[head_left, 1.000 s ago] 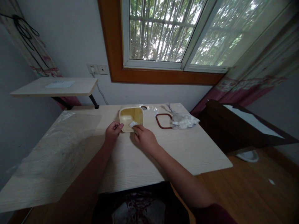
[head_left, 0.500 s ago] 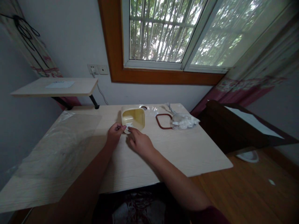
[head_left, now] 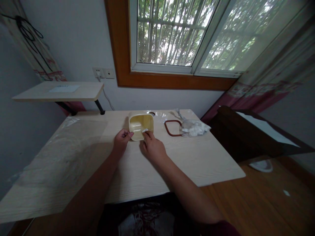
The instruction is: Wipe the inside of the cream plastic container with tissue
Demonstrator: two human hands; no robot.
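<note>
A small pale-yellow plastic container (head_left: 141, 119) is tilted so its inside faces me on the desk. My left hand (head_left: 122, 141) grips its lower left corner, the thumb on the rim. At the lower right of the opening, my right hand (head_left: 155, 148) pinches a small white piece (head_left: 145, 130), perhaps tissue or cloth, against the inner wall. Part of the piece is hidden by my fingers. A reddish-brown, rounded square ring (head_left: 166, 127) lies to the right of the container, touching a clear plastic bag (head_left: 195, 127) with white stuff inside.
The pale wooden desk (head_left: 192, 164) has a clear plastic sheet (head_left: 61, 154) across its left part. A raised shelf (head_left: 86, 92) on black legs stands at the back left. To the right is a dark piece of furniture (head_left: 246, 134) with a white paper strip.
My right hand has moved right along the container's near side with the white piece, away from my left hand. My left hand stays at the corner.
</note>
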